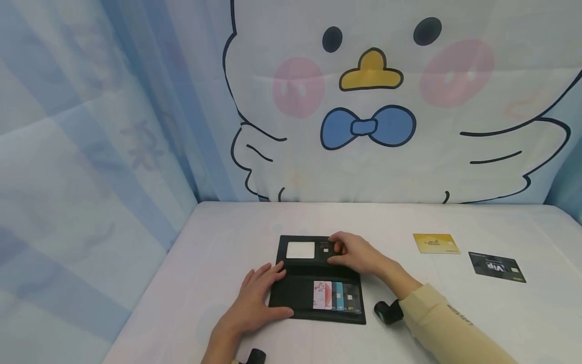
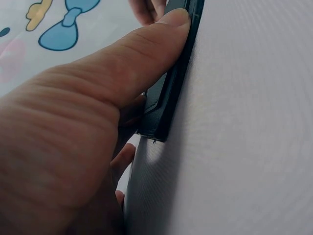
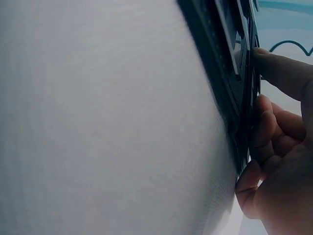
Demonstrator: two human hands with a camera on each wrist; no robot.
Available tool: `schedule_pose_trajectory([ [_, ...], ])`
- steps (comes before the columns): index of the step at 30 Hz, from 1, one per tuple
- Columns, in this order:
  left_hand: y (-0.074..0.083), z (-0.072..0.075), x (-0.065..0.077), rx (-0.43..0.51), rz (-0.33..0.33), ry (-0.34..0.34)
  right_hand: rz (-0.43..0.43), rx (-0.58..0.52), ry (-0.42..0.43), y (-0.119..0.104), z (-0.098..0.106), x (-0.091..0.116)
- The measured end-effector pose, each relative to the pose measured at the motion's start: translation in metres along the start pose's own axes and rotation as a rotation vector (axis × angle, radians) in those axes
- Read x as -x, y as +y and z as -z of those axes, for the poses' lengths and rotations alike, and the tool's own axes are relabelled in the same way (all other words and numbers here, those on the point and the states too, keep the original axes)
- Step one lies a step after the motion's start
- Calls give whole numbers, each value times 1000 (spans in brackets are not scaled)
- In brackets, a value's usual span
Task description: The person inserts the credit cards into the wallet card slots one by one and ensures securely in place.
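A black card wallet (image 1: 295, 288) lies unfolded on the table. My left hand (image 1: 256, 301) rests over its left side, fingers stretched along the edge and thumb pressing the lower rim; the left wrist view shows that thumb (image 2: 146, 49) on the wallet's edge. With thumb and forefinger my right hand (image 1: 356, 254) pinches a dark VIP card (image 1: 325, 246) by its edges at the upper panel's right end. A white card window (image 1: 300, 250) sits left of it. In the lower panel are a pink-patterned card (image 1: 322, 295), a blue card (image 1: 338, 296) and a dark card (image 1: 352, 298), overlapping.
To the right on the white table (image 1: 409, 222) lie a gold card (image 1: 436, 243) and a black VIP card (image 1: 496, 267). Black wrist devices (image 1: 389, 312) are worn at both wrists. A curtain with a cartoon bird (image 1: 370, 101) hangs behind the table.
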State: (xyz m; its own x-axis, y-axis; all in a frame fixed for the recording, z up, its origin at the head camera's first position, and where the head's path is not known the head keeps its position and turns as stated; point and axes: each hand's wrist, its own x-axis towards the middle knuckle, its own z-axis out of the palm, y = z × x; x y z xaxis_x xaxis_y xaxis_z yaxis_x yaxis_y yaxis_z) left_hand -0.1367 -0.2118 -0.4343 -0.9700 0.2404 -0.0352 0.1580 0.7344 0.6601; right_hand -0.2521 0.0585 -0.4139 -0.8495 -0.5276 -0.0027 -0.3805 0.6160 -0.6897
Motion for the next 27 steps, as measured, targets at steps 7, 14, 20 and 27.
schedule_pose_trajectory([
  [7,2,2,2,10,-7,1,-8,1,2,0,-1,-1],
  [14,3,3,3,21,-18,-1,-30,-1,-4,-1,0,-1],
  [20,3,2,2,18,-22,5,-41,-6,-1,-2,0,-1],
  [27,2,2,2,18,-23,2,-47,12,23,-1,-3,-1],
])
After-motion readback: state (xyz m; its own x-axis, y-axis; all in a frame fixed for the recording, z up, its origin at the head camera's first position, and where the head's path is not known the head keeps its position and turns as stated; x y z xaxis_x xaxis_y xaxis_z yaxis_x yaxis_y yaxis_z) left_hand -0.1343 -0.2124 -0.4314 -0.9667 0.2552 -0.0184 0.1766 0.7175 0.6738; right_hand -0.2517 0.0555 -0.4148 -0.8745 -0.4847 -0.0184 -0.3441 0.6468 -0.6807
